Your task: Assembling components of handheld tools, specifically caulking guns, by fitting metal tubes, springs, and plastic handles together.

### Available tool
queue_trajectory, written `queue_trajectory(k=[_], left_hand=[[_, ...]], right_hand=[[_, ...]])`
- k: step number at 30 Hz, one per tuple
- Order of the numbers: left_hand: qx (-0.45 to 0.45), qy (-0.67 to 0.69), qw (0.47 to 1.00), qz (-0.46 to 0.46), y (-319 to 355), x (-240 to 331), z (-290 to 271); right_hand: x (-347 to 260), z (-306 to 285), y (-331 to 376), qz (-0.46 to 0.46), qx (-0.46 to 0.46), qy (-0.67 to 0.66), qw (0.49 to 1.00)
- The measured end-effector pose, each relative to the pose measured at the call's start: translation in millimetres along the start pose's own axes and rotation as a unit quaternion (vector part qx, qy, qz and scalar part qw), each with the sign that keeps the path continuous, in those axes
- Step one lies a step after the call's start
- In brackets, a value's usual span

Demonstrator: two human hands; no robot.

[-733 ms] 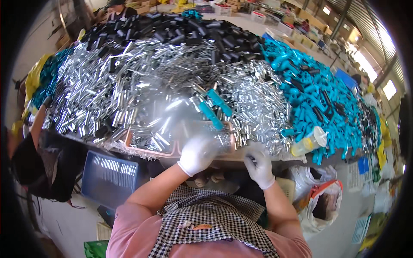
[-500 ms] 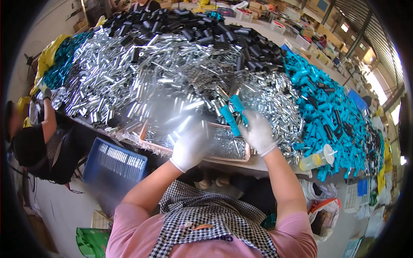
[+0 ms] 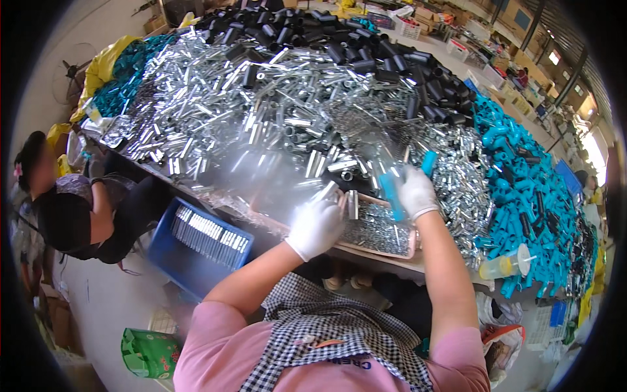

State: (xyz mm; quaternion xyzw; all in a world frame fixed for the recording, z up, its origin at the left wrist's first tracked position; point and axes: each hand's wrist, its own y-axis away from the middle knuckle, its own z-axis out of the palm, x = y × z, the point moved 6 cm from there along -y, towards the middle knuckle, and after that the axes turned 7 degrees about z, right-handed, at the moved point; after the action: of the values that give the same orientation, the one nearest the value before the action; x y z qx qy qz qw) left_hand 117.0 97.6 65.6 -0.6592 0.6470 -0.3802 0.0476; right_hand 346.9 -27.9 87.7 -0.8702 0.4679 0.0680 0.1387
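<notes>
Tubes of bright silver metal (image 3: 222,98) lie heaped across the table (image 3: 398,261), seen from afar through the head camera I monitor. The gloved left hand (image 3: 317,230) is at the near side, its fingers bent inward; one loose silver tube (image 3: 324,191) shows at its upper edge and another short tube (image 3: 353,204) looks upright just beside the fingertips, but I cannot tell whether the fingers grip either. At the far right corner of a pink tray (image 3: 382,253) filled with small metal pieces (image 3: 375,225), the gloved right hand (image 3: 418,193) reaches in beside a blurred teal handle (image 3: 393,196), with a second teal handle (image 3: 428,163) just beyond; how far its fingers are closed, I cannot make out. Black sleeves (image 3: 366,59) cover the far side, and teal parts (image 3: 522,202) spread to the right behind a clear cup (image 3: 506,266). To the left, I see a blue crate (image 3: 189,277) holding a row of silver tubes (image 3: 209,236), near a seated co-worker (image 3: 68,212) in black.
</notes>
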Motion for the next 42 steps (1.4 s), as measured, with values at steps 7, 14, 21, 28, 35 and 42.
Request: queue_trajectory(k=[7,14,21,28,35,42], left_hand=[[0.116,-0.034,0.990,0.075,-21.2,-9.5,-23.5],[0.137,-0.312,0.940,-0.013,-115.6,-129.8,-80.7],[-0.133,-0.414,0.899,-0.051,-183.6,-187.9,-65.4],[-0.047,-0.428,0.902,0.015,-148.9,-156.7,-111.9],[-0.073,-0.180,0.970,0.149,-57.0,10.9,-120.7],[-0.232,-0.069,0.906,0.348,18.1,97.8,-44.5]], right_hand=[[2.9,4.6,-12.3,0.021,-0.044,0.127,0.991],[7.2,-70.4,35.8,-0.035,0.054,-0.265,0.962],[22.4,-34.2,112.3,0.145,-0.137,-0.766,0.612],[19.6,10.1,181.9,0.195,-0.140,-0.874,0.423],[-9.6,4.2,218.1,0.083,-0.215,-0.627,0.744],[-36.7,-3.4,232.4,-0.107,-0.152,-0.303,0.935]])
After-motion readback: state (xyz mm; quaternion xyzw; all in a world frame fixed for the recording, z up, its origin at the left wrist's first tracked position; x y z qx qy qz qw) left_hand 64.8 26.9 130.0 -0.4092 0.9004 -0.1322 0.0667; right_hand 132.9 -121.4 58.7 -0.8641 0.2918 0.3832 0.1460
